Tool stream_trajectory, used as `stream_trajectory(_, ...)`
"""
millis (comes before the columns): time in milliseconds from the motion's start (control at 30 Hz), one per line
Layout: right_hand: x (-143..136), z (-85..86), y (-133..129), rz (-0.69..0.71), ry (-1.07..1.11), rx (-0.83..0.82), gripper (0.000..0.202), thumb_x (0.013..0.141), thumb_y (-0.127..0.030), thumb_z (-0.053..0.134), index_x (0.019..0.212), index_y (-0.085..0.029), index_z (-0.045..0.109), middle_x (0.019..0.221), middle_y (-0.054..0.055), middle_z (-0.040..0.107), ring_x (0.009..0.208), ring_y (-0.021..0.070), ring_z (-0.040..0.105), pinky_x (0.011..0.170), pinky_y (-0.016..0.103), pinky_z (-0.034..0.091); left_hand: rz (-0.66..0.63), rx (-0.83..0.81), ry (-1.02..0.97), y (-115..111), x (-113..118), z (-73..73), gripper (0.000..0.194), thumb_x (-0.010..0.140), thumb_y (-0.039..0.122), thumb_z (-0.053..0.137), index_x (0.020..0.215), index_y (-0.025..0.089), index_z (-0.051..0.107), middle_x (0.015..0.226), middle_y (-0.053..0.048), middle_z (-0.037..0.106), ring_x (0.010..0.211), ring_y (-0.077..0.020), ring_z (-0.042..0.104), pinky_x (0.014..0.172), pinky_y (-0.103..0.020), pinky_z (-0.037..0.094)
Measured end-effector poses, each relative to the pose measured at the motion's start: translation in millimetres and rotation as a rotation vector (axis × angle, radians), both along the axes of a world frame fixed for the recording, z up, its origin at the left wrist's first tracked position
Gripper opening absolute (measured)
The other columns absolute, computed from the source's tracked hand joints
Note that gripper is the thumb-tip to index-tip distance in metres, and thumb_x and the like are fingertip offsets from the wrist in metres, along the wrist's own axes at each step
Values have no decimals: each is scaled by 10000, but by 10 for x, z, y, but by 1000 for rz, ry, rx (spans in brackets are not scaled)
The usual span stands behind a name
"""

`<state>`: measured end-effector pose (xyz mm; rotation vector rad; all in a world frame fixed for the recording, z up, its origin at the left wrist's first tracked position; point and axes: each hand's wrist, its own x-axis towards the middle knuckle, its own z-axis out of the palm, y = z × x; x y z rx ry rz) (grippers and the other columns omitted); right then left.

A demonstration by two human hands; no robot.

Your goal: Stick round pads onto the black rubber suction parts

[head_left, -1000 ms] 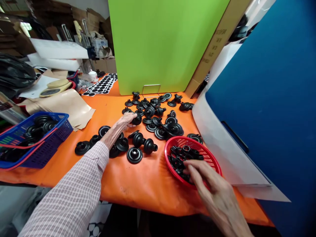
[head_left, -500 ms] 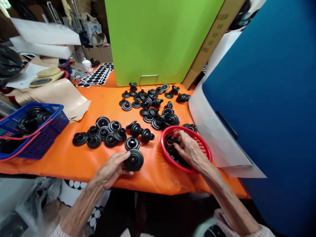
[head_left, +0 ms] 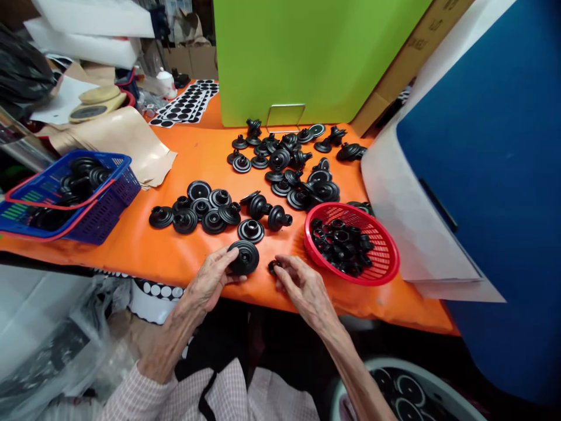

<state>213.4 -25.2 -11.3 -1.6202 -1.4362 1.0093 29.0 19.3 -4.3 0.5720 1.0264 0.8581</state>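
Head | right hand (head_left: 304,287) — small black part (head_left: 272,267) mostly hidden | tub (head_left: 393,363) — cut off

Pale pinkish shirt (head_left: 230,389) with fine checks

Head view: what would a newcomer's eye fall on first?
Probably the flat green panel at the back of the orange table. Next, the round red plastic basket of black parts, right of centre. In front, the left hand holds a ridged black disc, the right hand a small black piece.
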Motion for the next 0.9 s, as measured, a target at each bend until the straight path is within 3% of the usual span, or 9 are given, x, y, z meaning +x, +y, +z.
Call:
stream_trajectory(100, -55, -122, 3, -55, -252, 150, 269, 902, -357, 455, 1024, -182, 619, 884, 83, 615, 698, 188, 619, 633, 317, 520, 11, -4, -1, -37, -23, -9, 301, 721, 347, 732, 919, 122, 705, 944, -94, 707, 809, -174, 646, 626, -266, 554)
stream_trajectory(200, -81, -143, -31, 47, -395, 222, 280, 915, -314, 429, 1092, -204, 617, 934, 85, 567, 705, 184, 600, 607, 310, 515, 36, -2, -3, -46, -11, -5, 302, 707, 342, 740, 909, 120, 706, 935, -96, 707, 801, -176, 645, 636, -280, 560)
stream_trajectory(333, -87, -190, -55, 68, -285, 241, 450, 892, -283, 482, 1337, -220, 458, 952, 57, 513, 609, 130, 548, 615, 309, 536, 43, 1, -7, -49, -1, -12, 318, 698, 346, 742, 911, 113, 702, 925, -102, 706, 778, -173, 639, 624, -285, 560)
stream_trajectory(533, -128, -130, 7, 104, -321, 218, 223, 900, -249, 460, 1066, -206, 602, 897, 59, 562, 696, 165, 582, 660, 316, 526, 48, 33, 21, -74, 31, 0, 396, 670, 393, 760, 931, 103, 690, 925, -110, 698, 794, -193, 641, 634, -304, 562)
stream_trajectory(733, -273, 149, -62, -26, -164, 341, 217, 902, -295, 531, 1098, -209, 568, 879, 38, 585, 705, 144, 588, 681, 298, 534, 17, 145, 61, -119, 115, -13, 477, 682, 449, 741, 1007, 108, 669, 971, -108, 698, 822, -207, 648, 687, -331, 576)
stream_trajectory(900, -371, 107, -84, -33, -187, 333, 227, 899, -276, 519, 1112, -228, 583, 901, 40, 594, 704, 148, 593, 698, 315, 544, -3, 210, 110, -153, 172, -43, 408, 742, 445, 691, 999, 130, 669, 998, -87, 702, 859, -207, 660, 751, -318, 568)
